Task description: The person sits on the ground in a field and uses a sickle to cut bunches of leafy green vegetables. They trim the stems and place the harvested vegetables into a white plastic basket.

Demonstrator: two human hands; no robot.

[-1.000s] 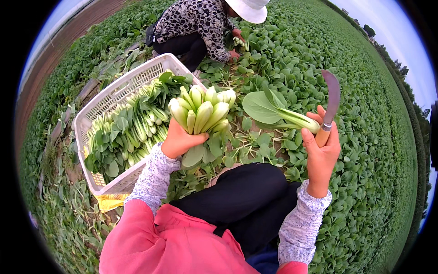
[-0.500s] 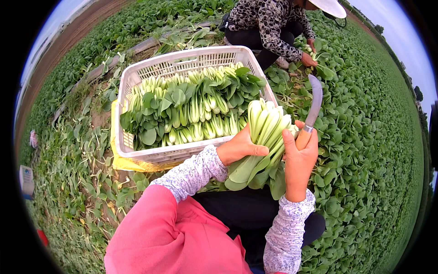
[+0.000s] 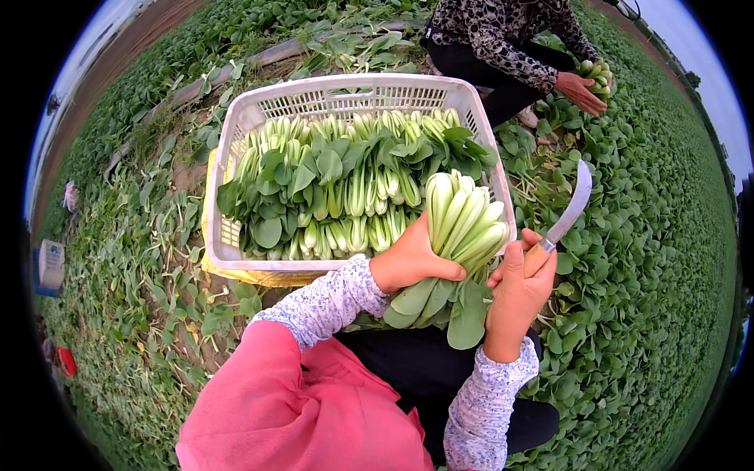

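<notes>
The knife [image 3: 576, 206] has tilted outward, right hand's [image 3: 521, 294] fingers clamped on it, left hand's [image 3: 410, 261] seemingly around bunched greens [image 3: 462, 224].

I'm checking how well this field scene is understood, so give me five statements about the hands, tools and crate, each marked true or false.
1. The left hand grips a bunch of bok choy. True.
2. The right hand is empty. False: it holds a knife with a curved blade.
3. The plastic crate has openwork sides. True.
4. The crate contains nothing. False: rows of bok choy heads lie in it.
5. The co-worker wears a plain pink top. False: it is patterned in dark and light.
</notes>
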